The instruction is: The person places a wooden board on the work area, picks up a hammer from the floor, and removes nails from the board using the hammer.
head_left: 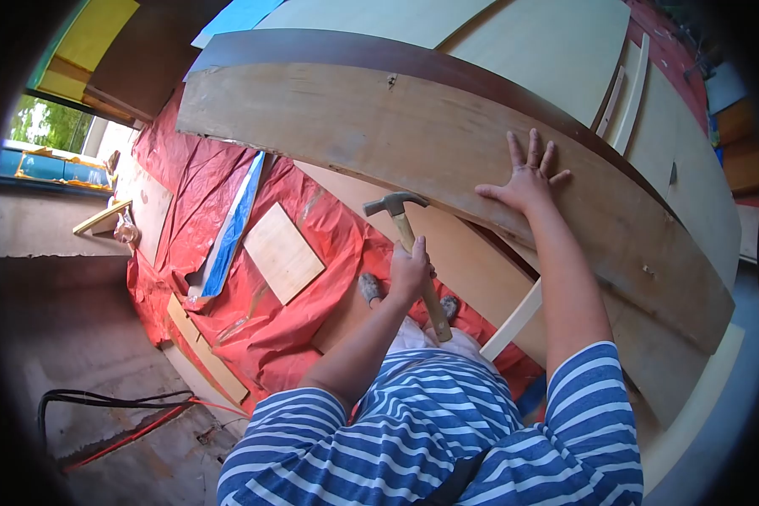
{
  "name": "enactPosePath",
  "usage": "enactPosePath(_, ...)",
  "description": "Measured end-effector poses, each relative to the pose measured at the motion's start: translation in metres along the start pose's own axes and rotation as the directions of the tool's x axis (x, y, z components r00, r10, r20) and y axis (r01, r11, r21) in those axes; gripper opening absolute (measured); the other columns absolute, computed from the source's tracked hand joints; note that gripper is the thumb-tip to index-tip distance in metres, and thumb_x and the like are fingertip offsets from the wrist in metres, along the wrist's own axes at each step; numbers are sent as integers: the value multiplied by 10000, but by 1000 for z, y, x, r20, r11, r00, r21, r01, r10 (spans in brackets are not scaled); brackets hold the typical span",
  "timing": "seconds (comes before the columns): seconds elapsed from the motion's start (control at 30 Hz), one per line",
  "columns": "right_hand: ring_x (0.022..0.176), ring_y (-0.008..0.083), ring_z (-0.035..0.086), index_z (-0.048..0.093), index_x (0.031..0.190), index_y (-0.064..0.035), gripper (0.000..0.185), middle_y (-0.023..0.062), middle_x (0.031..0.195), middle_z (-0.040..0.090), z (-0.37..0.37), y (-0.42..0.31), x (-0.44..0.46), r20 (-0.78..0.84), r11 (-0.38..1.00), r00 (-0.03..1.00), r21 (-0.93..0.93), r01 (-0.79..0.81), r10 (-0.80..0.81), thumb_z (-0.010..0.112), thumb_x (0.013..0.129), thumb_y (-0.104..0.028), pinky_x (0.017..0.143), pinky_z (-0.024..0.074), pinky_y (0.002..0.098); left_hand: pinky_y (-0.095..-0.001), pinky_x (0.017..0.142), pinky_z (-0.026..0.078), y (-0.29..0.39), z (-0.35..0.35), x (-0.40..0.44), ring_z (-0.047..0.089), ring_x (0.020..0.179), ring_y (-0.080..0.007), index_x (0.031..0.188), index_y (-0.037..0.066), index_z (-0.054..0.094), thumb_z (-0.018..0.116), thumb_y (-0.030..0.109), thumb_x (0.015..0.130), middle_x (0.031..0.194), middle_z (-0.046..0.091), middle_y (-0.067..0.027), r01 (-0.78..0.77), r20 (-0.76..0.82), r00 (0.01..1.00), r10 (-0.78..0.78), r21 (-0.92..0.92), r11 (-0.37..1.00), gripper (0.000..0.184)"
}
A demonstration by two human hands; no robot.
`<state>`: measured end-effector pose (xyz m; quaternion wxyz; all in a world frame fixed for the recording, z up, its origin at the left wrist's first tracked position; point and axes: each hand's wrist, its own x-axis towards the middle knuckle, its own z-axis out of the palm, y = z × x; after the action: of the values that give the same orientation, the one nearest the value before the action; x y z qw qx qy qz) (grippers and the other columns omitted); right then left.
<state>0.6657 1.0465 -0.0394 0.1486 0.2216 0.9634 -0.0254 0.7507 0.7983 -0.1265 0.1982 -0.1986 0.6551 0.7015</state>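
Observation:
My left hand (410, 271) is wrapped around the wooden handle of a claw hammer (395, 203). The hammer's metal head points up, just short of the near edge of a long wooden board (312, 114), and the handle's lower end reaches down toward my body. On the board's bare face, right of the hammer, my right hand (528, 181) lies flat with its fingers spread. Small damaged spots mark the board's surface. Along its far side runs a dark brown strip (329, 46).
Large pale panels (557, 51) lie beyond the board. Red plastic sheeting (228, 316) covers the floor at left, with a square plywood piece (284, 253) and a blue-covered strip (232, 228) on it. Black cables (101, 395) lie at lower left. A pale wooden strip (514, 320) leans near my waist.

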Motion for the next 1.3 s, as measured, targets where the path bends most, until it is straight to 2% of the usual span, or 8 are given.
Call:
enactPosePath(0.2, 1533, 385, -138, 24, 1605, -391, 1334, 30, 1685, -145, -3, -3, -1, 28, 1000, 999, -17, -17, 18, 770, 568, -774, 1069, 45, 813, -309, 469, 502, 19, -30, 11, 557, 516, -149, 982, 49, 466, 611, 289, 997, 674, 533, -40, 18, 60, 997, -41, 339, 941, 281)
enactPosePath(0.43, 1536, 375, -133, 10, 1602, -399, 1335, 23, 1685, -144, -5, -2, 2, 38, 999, 999, -19, -26, 27, 762, 569, -782, 1073, 55, 810, -338, 535, 513, -14, -43, -45, 608, 562, -171, 1091, 11, 574, 670, 385, 953, 711, 619, -75, 66, 333, 860, -386, 678, 732, 411)
enactPosePath(0.5, 1537, 374, -128, 23, 1602, -400, 1331, 23, 1685, -141, -5, -1, 5, 9, 1000, 1000, -12, -24, 24, 766, 565, -781, 1076, 56, 808, -352, 565, 504, -21, -38, -43, 623, 603, -191, 1073, 17, 575, 678, 374, 948, 708, 616, -79, 120, 329, 891, -312, 493, 862, 393)
enactPosePath(0.63, 1534, 376, -135, 51, 1607, -381, 1329, 36, 1687, -123, -2, -1, 2, 14, 1000, 1000, 9, -11, 11, 767, 560, -781, 1084, 11, 803, -379, 589, 470, -19, -62, 2, 574, 652, -214, 1037, 29, 537, 708, 219, 926, 741, 575, -96, -316, 151, 947, 283, 587, 746, 279)
enactPosePath(0.67, 1534, 376, -137, 51, 1607, -381, 1332, 35, 1687, -125, 0, 0, 3, 11, 1000, 1000, 11, -11, 11, 766, 558, -784, 1083, 9, 804, -456, 597, 479, -8, -68, 10, 641, 678, -371, 1098, 21, 535, 696, 234, 922, 765, 623, -208, -370, 145, 924, 353, 567, 736, 320)
enactPosePath(1.13, 1533, 376, -146, 53, 1609, -374, 1334, 39, 1686, -133, -4, -1, 2, 25, 1000, 1000, 25, -10, 10, 768, 559, -780, 1078, -17, 804, -463, 617, 469, -19, -39, 40, 608, 669, -394, 1029, 39, 511, 696, 236, 929, 765, 613, -201, -431, 11, 871, 490, 494, 755, 289)
enactPosePath(1.23, 1532, 376, -148, 49, 1609, -376, 1333, 39, 1686, -135, -1, 1, 3, 14, 1000, 1000, 18, -4, 3, 772, 562, -774, 1081, -11, 802, -390, 617, 465, -22, -41, 38, 549, 653, -220, 1014, 45, 497, 685, 189, 939, 773, 570, -96, -392, 54, 899, 434, 539, 746, 248)
enactPosePath(1.3, 1532, 376, -149, 47, 1608, -376, 1333, 38, 1686, -135, -2, -1, 2, 20, 1000, 1000, 8, -10, 10, 771, 562, -775, 1083, -6, 801, -403, 616, 468, -26, -36, 39, 560, 649, -246, 1015, 42, 497, 692, 193, 933, 763, 579, -109, -428, 62, 877, 477, 553, 715, 261)
